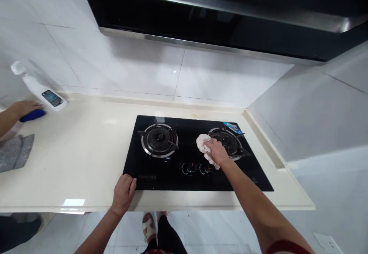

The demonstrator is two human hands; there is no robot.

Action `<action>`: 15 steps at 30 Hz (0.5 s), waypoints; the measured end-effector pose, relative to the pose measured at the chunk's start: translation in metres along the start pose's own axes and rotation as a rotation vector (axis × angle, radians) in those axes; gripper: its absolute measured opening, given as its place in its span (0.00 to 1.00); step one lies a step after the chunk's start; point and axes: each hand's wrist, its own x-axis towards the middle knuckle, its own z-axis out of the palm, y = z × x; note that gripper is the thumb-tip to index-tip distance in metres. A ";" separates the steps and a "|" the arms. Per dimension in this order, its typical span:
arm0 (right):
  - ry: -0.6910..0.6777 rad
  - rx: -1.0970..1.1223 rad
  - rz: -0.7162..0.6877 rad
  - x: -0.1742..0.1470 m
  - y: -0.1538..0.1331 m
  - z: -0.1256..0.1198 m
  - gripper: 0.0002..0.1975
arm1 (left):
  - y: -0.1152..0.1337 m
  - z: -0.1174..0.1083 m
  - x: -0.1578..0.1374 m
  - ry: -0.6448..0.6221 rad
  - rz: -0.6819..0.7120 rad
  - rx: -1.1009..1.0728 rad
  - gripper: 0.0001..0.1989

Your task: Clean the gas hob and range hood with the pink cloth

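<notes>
A black glass gas stove (178,181) with two burners is set in the cream countertop. My right hand (217,152) is closed on a crumpled white cloth (203,142), which touches the glass between the burners, just above the control knobs (205,169). The right burner (227,141) lies beside that hand, partly covered by it. At the stove's front left corner, my left hand (124,192) has its fingers curled against the edge. The left burner (159,139) with its dark pan supports stands uncovered.
A black range hood (212,23) hangs low over the stove. On the left, another person's hand (27,107) presses a blue cloth (33,115) beside a white spray bottle (43,91). A grey plastic sheet (17,152) lies nearby. A side wall (313,119) bounds the right.
</notes>
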 end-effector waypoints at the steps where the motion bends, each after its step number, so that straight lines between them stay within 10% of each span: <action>1: -0.005 -0.003 -0.016 -0.006 0.004 0.001 0.23 | 0.000 0.000 0.000 -0.001 0.000 0.001 0.17; 15: -0.011 0.025 0.174 -0.085 0.023 0.025 0.21 | -0.003 0.001 0.001 -0.004 0.038 0.031 0.16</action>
